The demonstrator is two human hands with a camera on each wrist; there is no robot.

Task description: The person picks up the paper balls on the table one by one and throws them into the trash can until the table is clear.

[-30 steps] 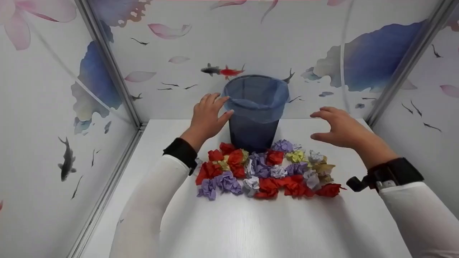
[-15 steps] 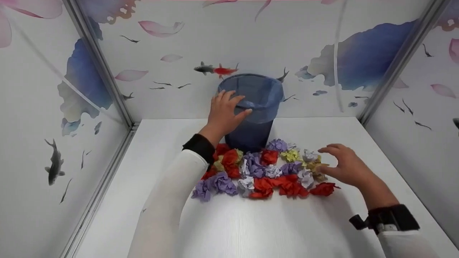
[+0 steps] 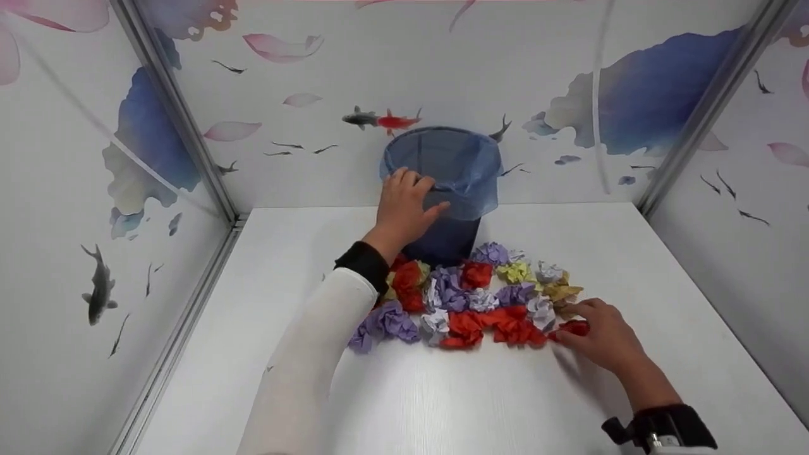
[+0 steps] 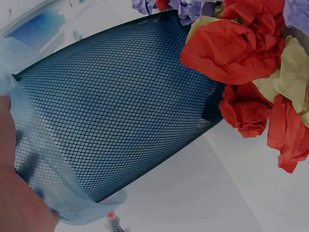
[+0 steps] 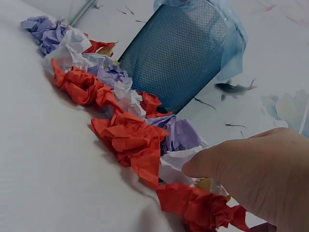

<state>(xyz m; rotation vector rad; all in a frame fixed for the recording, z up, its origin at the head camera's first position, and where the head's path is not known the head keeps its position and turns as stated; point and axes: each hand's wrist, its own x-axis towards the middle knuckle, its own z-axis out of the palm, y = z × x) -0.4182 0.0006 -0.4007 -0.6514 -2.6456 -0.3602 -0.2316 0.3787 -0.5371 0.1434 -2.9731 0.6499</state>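
Observation:
A dark mesh wastebasket (image 3: 442, 243), lined with a translucent blue bag (image 3: 477, 199), stands at the back of the white table. My left hand (image 3: 404, 205) grips its near-left rim over the bag, fingers at the edge and thumb outside; the left wrist view shows only part of this hand (image 4: 21, 183). My right hand (image 3: 603, 335) is low at the right end of a spread of crumpled paper balls, thumb and forefinger apart around a red paper ball (image 3: 575, 327). In the right wrist view the thumb (image 5: 207, 162) is straight above that ball (image 5: 203, 208); the other fingers are mostly hidden.
Crumpled balls lie close together before the wastebasket: red (image 3: 464, 330), purple (image 3: 397, 322), white (image 3: 435, 325), yellow (image 3: 517, 272) and brownish (image 3: 561, 289). Printed wall panels with metal corner posts (image 3: 183, 120) enclose the white table (image 3: 430, 398) at the back and both sides.
My left hand has moved right onto the wastebasket's rim and now holds it. My right hand has come down from above the table to the red paper ball at the right end.

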